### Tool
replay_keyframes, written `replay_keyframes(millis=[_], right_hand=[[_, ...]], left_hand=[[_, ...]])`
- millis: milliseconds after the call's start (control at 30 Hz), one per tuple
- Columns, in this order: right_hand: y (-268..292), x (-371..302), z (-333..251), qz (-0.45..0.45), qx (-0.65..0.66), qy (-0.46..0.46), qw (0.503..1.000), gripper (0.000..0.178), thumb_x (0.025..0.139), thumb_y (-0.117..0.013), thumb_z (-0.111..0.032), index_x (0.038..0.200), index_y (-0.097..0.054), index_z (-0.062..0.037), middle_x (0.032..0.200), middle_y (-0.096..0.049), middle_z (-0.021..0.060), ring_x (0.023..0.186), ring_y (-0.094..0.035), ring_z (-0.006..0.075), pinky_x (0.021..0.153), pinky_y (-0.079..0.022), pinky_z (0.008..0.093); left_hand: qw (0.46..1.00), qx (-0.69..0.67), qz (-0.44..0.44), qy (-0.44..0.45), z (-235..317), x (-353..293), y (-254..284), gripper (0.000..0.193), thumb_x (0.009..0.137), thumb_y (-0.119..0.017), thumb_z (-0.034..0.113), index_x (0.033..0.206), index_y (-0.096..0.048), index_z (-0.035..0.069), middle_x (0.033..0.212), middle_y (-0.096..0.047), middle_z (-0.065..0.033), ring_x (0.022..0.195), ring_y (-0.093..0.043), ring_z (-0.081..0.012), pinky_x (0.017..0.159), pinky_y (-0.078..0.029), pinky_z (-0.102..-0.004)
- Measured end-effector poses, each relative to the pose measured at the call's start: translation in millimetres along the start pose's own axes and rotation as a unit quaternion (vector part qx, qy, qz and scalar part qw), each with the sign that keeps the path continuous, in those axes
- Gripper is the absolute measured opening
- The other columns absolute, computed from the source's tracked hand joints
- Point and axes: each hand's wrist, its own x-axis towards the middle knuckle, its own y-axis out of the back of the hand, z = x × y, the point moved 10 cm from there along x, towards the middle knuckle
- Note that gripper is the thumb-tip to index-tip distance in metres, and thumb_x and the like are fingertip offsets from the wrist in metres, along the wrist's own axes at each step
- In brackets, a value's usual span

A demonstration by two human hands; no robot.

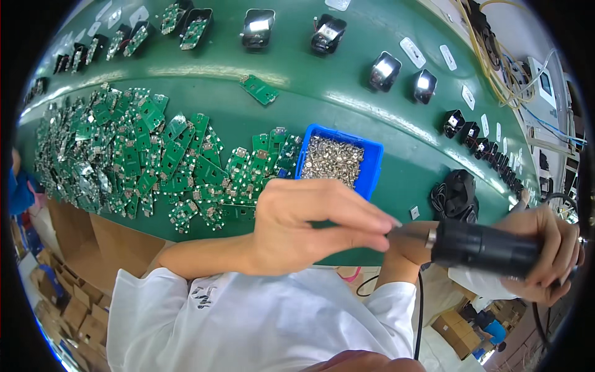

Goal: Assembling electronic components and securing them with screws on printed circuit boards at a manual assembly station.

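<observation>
Screwdriver, gripped by the right hand, points toward nine o'clock, likely to meet the left hand, narrowly pinched, contents unclear.

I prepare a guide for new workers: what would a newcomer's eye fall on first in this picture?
Probably the big pile of green circuit boards on the left of the green table. Next, the blue tray of small metal parts near the middle, just beyond the left hand. At right, the right hand holds a black power screwdriver pointed toward the left hand.
</observation>
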Motion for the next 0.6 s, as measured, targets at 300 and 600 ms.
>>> replay_keyframes(millis=[300,600], right_hand=[[-11,0,-13,-0.04,0.025,-0.006,0.999,0.024,0.069,-0.074,0.001,0.086,-0.058,-0.0037,0.064,-0.062,0.0049,0.04,-0.056,0.0154,0.031,-0.054,0.0268],[-17,-6,-7,-0.054,-0.025,0.002,0.998,0.026,0.07,-0.075,0.002,0.087,-0.056,-0.0015,0.065,-0.063,0.0068,0.038,-0.056,0.0168,0.03,-0.055,0.0284]], left_hand=[[0.953,-0.115,-0.084,0.268,-26,-7,-14,0.028,0.071,-0.084,-0.017,0.094,-0.077,-0.003,0.091,-0.078,-0.0165,0.084,-0.079,-0.0296,0.074,-0.064,-0.0263],[0.987,-0.085,-0.067,0.117,-26,-10,-5,0.028,0.072,-0.086,-0.012,0.097,-0.076,-0.003,0.096,-0.078,-0.0173,0.083,-0.079,-0.0264,0.075,-0.064,-0.0271]])
